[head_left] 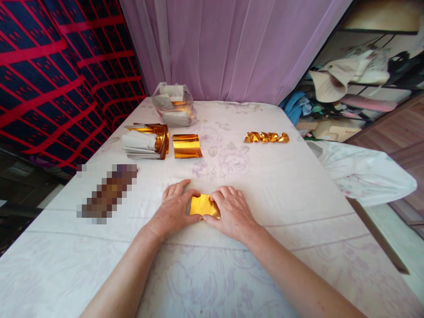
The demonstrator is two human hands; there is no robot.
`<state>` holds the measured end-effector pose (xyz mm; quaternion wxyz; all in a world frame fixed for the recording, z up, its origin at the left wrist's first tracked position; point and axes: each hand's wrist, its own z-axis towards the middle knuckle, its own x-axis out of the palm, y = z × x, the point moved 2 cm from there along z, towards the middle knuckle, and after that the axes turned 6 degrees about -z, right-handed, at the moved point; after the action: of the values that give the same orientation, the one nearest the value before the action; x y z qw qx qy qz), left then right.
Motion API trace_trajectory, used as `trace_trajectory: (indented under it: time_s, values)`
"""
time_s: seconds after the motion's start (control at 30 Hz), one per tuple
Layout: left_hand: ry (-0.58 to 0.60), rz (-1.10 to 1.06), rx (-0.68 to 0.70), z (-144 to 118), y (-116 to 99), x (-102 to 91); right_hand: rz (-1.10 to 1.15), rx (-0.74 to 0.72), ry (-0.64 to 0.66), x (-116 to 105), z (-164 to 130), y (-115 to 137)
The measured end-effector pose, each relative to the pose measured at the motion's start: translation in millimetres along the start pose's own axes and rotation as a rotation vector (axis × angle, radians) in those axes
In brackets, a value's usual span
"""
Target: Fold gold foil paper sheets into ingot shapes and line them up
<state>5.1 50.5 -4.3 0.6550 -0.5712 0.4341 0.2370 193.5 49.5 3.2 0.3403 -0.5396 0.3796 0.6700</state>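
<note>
Near the middle of the table, a piece of gold foil paper (203, 206) lies between my two hands. My left hand (177, 204) grips its left side, with the thumb at the near edge and the index finger at the far edge. On the opposite side, my right hand (232, 210) holds the foil paper the same way, its thumb almost meeting the left thumb. Beyond them lies a slightly curled gold foil sheet (187, 146), beside a fanned stack of foil paper (144, 143) with pale backs. Several folded gold foil pieces (266, 137) sit in a row at the far right.
A clear plastic bag (174, 104) with paper inside stands at the table's far edge. A blurred-out object (109, 194) lies on the left. The table (205, 282) has a pale flowered cloth. Past its right edge are loaded shelves (351, 88) and a white bag (367, 172).
</note>
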Motion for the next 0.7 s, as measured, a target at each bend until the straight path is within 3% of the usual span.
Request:
trace_trajectory:
  time_s: [0.27, 0.7]
  values:
    - [0.032, 0.013, -0.012, 0, 0, -1.7, 0.059, -0.005, 0.010, 0, -4, -5]
    - [0.047, 0.044, -0.023, 1, 1, -1.9, 0.200, -0.162, 0.116, 0, -16, -26]
